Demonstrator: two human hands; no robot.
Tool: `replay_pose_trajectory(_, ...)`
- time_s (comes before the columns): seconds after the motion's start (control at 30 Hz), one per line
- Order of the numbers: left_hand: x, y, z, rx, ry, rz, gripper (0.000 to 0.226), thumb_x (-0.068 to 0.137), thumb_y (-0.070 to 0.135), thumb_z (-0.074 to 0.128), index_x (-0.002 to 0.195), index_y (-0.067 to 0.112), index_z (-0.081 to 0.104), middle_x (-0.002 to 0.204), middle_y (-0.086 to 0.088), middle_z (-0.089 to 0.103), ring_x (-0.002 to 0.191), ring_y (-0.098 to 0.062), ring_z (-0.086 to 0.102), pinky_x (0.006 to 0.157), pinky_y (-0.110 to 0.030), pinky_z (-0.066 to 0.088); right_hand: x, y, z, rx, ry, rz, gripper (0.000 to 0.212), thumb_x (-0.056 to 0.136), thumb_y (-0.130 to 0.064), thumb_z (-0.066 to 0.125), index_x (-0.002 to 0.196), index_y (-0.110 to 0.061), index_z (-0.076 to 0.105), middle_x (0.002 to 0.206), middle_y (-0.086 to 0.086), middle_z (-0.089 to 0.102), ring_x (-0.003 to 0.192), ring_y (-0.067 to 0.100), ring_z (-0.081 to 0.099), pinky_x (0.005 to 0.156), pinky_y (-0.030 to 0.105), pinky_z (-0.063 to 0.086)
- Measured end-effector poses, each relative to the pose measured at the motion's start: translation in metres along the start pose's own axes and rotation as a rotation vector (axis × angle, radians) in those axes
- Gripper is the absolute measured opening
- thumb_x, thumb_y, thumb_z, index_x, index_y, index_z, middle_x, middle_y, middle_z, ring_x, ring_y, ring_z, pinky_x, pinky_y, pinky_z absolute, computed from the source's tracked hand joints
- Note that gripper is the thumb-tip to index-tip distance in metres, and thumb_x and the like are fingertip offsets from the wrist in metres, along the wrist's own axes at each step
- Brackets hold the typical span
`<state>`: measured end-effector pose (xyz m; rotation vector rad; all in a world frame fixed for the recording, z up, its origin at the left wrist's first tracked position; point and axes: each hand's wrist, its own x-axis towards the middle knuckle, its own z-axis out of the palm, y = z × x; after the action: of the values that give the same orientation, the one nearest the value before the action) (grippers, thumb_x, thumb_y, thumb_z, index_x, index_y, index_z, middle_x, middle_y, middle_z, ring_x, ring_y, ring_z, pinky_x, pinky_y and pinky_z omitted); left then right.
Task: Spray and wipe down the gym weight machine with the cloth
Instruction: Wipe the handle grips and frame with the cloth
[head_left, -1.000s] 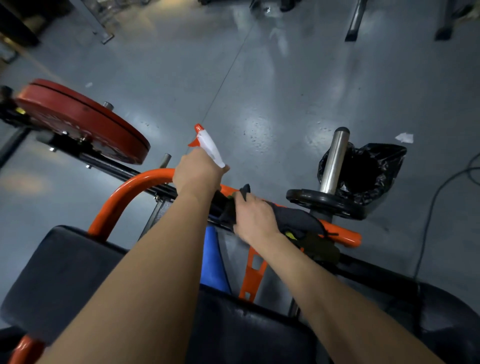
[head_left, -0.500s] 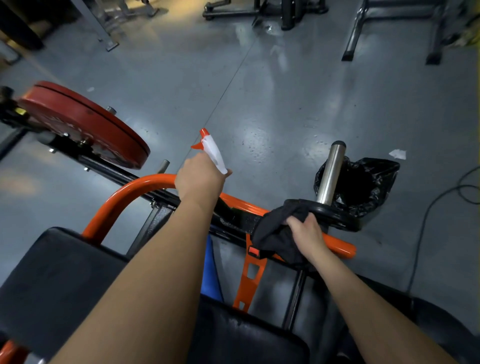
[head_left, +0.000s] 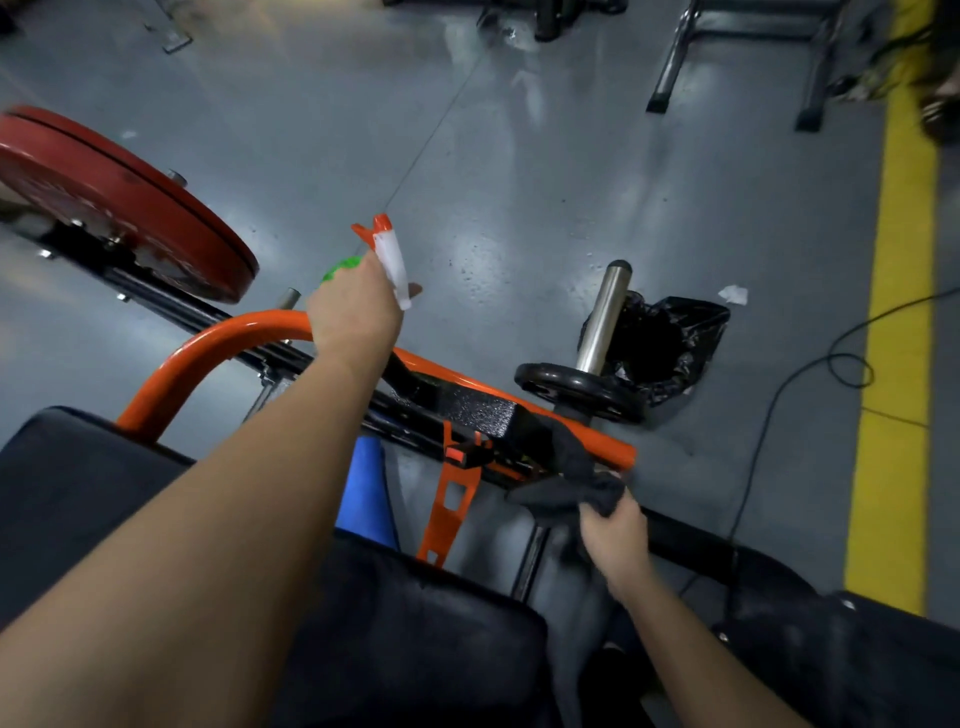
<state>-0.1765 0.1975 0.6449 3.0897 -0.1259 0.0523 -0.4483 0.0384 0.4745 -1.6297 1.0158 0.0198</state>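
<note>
Gym weight machine (head_left: 483, 410) with an orange frame is viewed from above, over a black pad (head_left: 78, 493). A spray bottle (head_left: 392, 262) with a white head and an orange nozzle is gripped in the left hand (head_left: 353, 312), fingers curled round it, above the curved orange bar (head_left: 208, 348). A dark cloth (head_left: 571, 488) is bunched in the closed fingers of the right hand (head_left: 613, 530) and touches the bar's right end, near a small black plate (head_left: 576, 389) on a chrome peg (head_left: 605, 317). A red weight plate (head_left: 119, 208) is seen at far left.
</note>
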Motion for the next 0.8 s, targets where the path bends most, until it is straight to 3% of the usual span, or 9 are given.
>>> replay_pose_trajectory(0.13, -0.010, 0.001, -0.005, -0.130, 0.001, -0.008, 0.047, 0.092, 0.063, 0.062, 0.109, 0.019, 0.064, 0.103, -0.013, 0.068, 0.095, -0.039, 0.065, 0.074, -0.041, 0.046, -0.009, -0.014, -0.036, -0.003, -0.017, 0.002, 0.028, 0.091, -0.001, 0.059, 0.109, -0.021, 0.066, 0.096, 0.000, 0.069, 0.102, 0.027, 0.066, 0.084, 0.031, 0.046)
replay_pose_trajectory(0.27, -0.036, 0.022, -0.013, -0.251, 0.038, 0.006, 0.037, 0.095, 0.056, 0.062, 0.113, 0.024, 0.063, 0.110, -0.012, 0.070, 0.102, -0.039, 0.066, 0.078, -0.041, 0.045, -0.004, -0.056, -0.060, 0.102, -0.037, 0.032, 0.028, 0.095, -0.005, 0.058, 0.104, -0.031, 0.058, 0.096, -0.006, 0.065, 0.097, 0.021, 0.064, 0.089, 0.033, 0.051)
replay_pose_trajectory(0.37, -0.053, 0.051, -0.024, -0.368, 0.036, 0.005, 0.029, 0.097, 0.047, 0.062, 0.117, 0.025, 0.063, 0.117, -0.012, 0.067, 0.106, -0.041, 0.064, 0.080, -0.043, 0.045, -0.002, -0.087, -0.077, 0.156, -0.038, -0.022, 0.027, 0.096, -0.004, 0.057, 0.111, -0.025, 0.059, 0.097, -0.008, 0.065, 0.092, 0.013, 0.062, 0.074, 0.018, 0.048)
replay_pose_trajectory(0.43, -0.063, 0.067, -0.029, -0.472, -0.022, -0.016, 0.029, 0.094, 0.044, 0.066, 0.118, 0.027, 0.064, 0.120, -0.007, 0.069, 0.112, -0.037, 0.064, 0.087, -0.043, 0.049, 0.000, -0.109, -0.087, 0.178, -0.043, -0.044, 0.024, 0.096, -0.004, 0.057, 0.108, -0.024, 0.061, 0.094, -0.009, 0.067, 0.089, 0.012, 0.064, 0.068, 0.011, 0.048)
replay_pose_trajectory(0.53, -0.069, 0.082, -0.031, -0.719, -0.242, -0.043, 0.040, 0.083, 0.053, 0.072, 0.108, 0.025, 0.061, 0.099, 0.001, 0.074, 0.107, -0.031, 0.068, 0.091, -0.042, 0.054, 0.001, -0.137, -0.103, 0.213, -0.114, -0.069, 0.027, 0.092, -0.008, 0.059, 0.100, -0.032, 0.069, 0.096, -0.001, 0.074, 0.096, 0.021, 0.072, 0.083, 0.033, 0.059)
replay_pose_trajectory(0.6, -0.069, 0.092, -0.031, -0.825, -0.445, -0.025, 0.049, 0.076, 0.055, 0.073, 0.102, 0.015, 0.058, 0.084, 0.009, 0.071, 0.105, -0.028, 0.070, 0.090, -0.040, 0.055, 0.002, -0.163, -0.122, 0.217, -0.195, -0.104, 0.032, 0.092, -0.008, 0.060, 0.098, -0.037, 0.071, 0.097, -0.007, 0.075, 0.095, 0.013, 0.072, 0.086, 0.035, 0.058)
replay_pose_trajectory(0.7, -0.082, 0.103, -0.034, -1.055, -0.668, -0.073, 0.049, 0.089, 0.011, 0.073, 0.130, -0.001, 0.048, 0.111, -0.002, 0.073, 0.122, -0.023, 0.065, 0.087, -0.021, 0.054, 0.009, -0.194, -0.146, 0.209, -0.369, -0.196, 0.025, 0.093, -0.004, 0.064, 0.104, -0.023, 0.074, 0.102, 0.000, 0.078, 0.100, 0.016, 0.072, 0.091, 0.039, 0.058)
replay_pose_trajectory(0.73, -0.091, 0.109, -0.039, -1.137, -0.704, -0.081, 0.051, 0.093, -0.004, 0.067, 0.135, 0.000, 0.039, 0.119, -0.008, 0.070, 0.122, -0.020, 0.065, 0.086, -0.020, 0.054, 0.013, -0.206, -0.153, 0.229, -0.434, -0.213, 0.022, 0.091, -0.003, 0.066, 0.102, -0.020, 0.075, 0.102, 0.003, 0.078, 0.100, 0.023, 0.073, 0.090, 0.042, 0.058)
replay_pose_trajectory(0.8, -0.106, 0.114, -0.048, -1.256, -0.736, -0.085, 0.047, 0.096, -0.010, 0.058, 0.132, 0.009, 0.035, 0.116, -0.005, 0.072, 0.109, -0.009, 0.069, 0.083, -0.019, 0.055, 0.017, -0.225, -0.160, 0.275, -0.525, -0.234, 0.016, 0.087, -0.006, 0.070, 0.098, -0.017, 0.075, 0.096, 0.004, 0.078, 0.093, 0.027, 0.072, 0.081, 0.042, 0.058)
